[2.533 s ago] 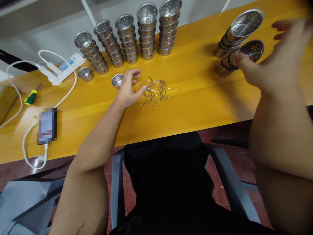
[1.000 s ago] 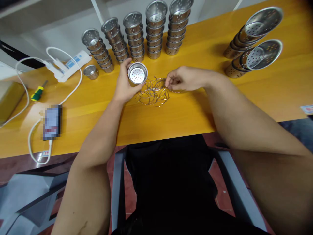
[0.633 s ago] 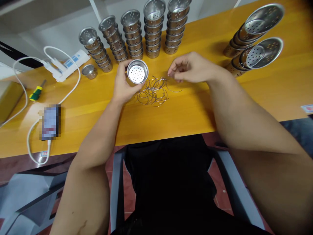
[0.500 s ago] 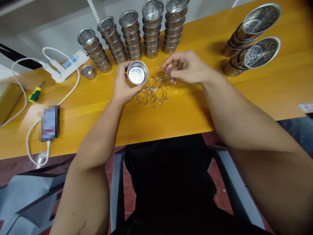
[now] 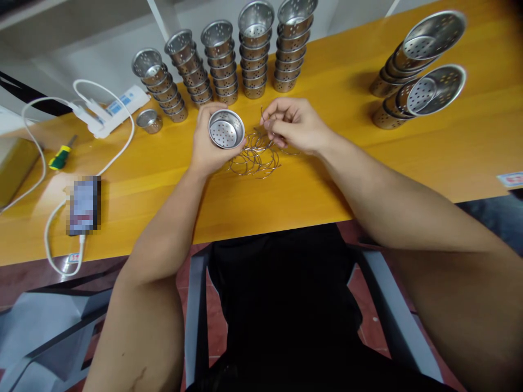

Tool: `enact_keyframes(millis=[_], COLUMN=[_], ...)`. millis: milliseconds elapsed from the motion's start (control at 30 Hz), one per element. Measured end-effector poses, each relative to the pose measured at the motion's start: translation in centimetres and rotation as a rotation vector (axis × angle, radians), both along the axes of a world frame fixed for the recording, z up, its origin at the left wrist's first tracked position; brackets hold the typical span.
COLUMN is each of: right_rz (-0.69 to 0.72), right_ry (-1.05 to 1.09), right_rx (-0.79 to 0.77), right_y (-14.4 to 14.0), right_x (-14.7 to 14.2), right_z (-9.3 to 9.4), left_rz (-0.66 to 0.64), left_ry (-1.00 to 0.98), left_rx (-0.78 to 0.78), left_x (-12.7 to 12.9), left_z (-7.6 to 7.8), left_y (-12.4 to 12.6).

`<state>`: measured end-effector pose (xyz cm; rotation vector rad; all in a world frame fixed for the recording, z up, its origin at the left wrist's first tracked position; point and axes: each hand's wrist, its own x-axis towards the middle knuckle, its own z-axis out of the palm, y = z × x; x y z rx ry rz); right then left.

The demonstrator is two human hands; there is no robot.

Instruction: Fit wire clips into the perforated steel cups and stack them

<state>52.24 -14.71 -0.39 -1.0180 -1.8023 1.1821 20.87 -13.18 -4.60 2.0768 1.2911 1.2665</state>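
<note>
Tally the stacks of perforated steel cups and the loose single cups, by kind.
Upright stacks of perforated cups: 5
Stacks lying on their sides: 2
Single cups: 2, one in the left hand, one on the table
Total: 9
Wire rings are too tangled to count.

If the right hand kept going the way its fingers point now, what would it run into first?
The right hand points leftward, pinching a thin wire ring. Straight on, it would most likely first meet the perforated steel cup held in the left hand, though depth between them is unclear.
</note>
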Motion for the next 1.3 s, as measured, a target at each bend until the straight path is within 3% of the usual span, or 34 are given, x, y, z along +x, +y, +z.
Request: enact_keyframes(millis=[300,567,767,1000,1300], right_rz=[-0.023,-0.019,-0.097,-0.111,-0.174], right_ry=[0.024,0.145,0.061,-0.105,-0.194], right_rx=[0.003,0.095,0.217,0.146,0.229], right_y=[-0.6,-0.8,-1.7,-3.1,-3.2], right_x=[-0.3,-0.8,-1.2,-2.3,-3.1], right_z=[0.4,0.3,0.7,1.2,0.7], left_rz=[-0.004,-0.109,-0.112,-0.172,-0.189], left_ry=[-0.026,-0.056,-0.017,-0.037,-0.024], left_rx=[0.020,0.071,0.020,-0.021,0.019], left_x=[0.9,1.3,2.0,2.8,3.0], left_z=[-0.9,-1.8,-1.1,-2.3,-2.4], left_y=[-0.1,0.1,-0.9,-0.9,-1.0])
